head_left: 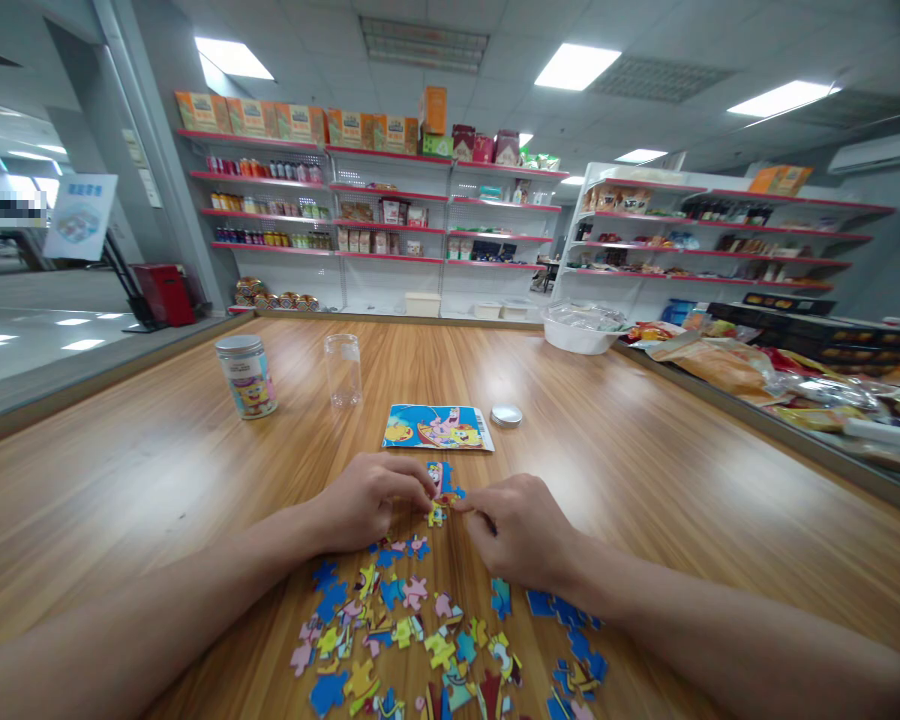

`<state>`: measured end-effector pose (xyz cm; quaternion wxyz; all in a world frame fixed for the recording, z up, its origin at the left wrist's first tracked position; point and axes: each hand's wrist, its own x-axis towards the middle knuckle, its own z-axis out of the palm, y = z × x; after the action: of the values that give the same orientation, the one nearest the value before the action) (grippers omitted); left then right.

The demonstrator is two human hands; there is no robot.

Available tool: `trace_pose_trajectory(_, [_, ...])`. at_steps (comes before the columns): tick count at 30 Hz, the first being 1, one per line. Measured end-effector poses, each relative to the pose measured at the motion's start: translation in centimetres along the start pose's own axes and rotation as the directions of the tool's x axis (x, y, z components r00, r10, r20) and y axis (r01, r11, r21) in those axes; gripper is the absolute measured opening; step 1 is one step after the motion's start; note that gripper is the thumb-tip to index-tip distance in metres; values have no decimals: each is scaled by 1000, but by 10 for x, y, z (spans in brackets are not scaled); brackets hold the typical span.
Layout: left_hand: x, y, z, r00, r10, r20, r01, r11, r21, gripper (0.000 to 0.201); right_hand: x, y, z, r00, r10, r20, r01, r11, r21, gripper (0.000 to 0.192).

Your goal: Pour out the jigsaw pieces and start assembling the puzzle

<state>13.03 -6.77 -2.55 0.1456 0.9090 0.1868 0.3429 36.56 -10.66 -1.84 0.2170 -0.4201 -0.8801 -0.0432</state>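
Observation:
A small cluster of joined jigsaw pieces lies on the wooden table between my hands. My left hand comes in from the left, its fingers closed at the cluster's lower left edge on a yellow jigsaw piece. From the right, my right hand has its index fingertip at the cluster's right edge, the other fingers curled under; its hold on a piece there is partly hidden. Many loose jigsaw pieces in blue, yellow and pink are spread nearer to me. Just beyond the cluster lies a cartoon picture sheet.
A printed can and a clear plastic jar stand at the left. A silver lid lies right of the sheet. Farther back is a white basin. Packaged snacks line the right side, and stocked shelves stand behind.

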Motion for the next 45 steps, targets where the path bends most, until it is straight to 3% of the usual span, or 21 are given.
trace_pose_trajectory(12, [0,1,0,1000,5,-4,-5,1000,19,45,-1,1,0,998,-49,-50,50,998,25,26])
trace_pose_trajectory(15, [1,2,-1,999,36,4,-36,998,51,44,-2,0,-3,976,-188,-113,199,974,103,29])
trace_pose_trajectory(18, [0,3,-1,997,71,6,-71,995,72,43,-4,-3,-7,915,-388,-110,403,895,194,31])
trace_pose_trajectory(22, [0,3,-2,994,113,2,-113,990,86,40,-5,-5,-7,874,-484,-33,475,840,261,35])
trace_pose_trajectory(28, [0,6,-5,989,145,-6,-144,985,99,45,-4,-3,-4,934,-346,-92,358,909,215,31])
trace_pose_trajectory(31, [0,7,-6,992,122,36,-124,988,92,43,-2,-2,-3,978,-174,-118,194,964,182,31])
trace_pose_trajectory(35, [1,7,-6,994,97,47,-100,993,63,43,1,-2,-2,999,6,-49,1,989,147,30])
trace_pose_trajectory(45, [2,9,-6,996,68,57,-70,997,41,48,3,-3,-4,997,63,33,-66,994,87,27])
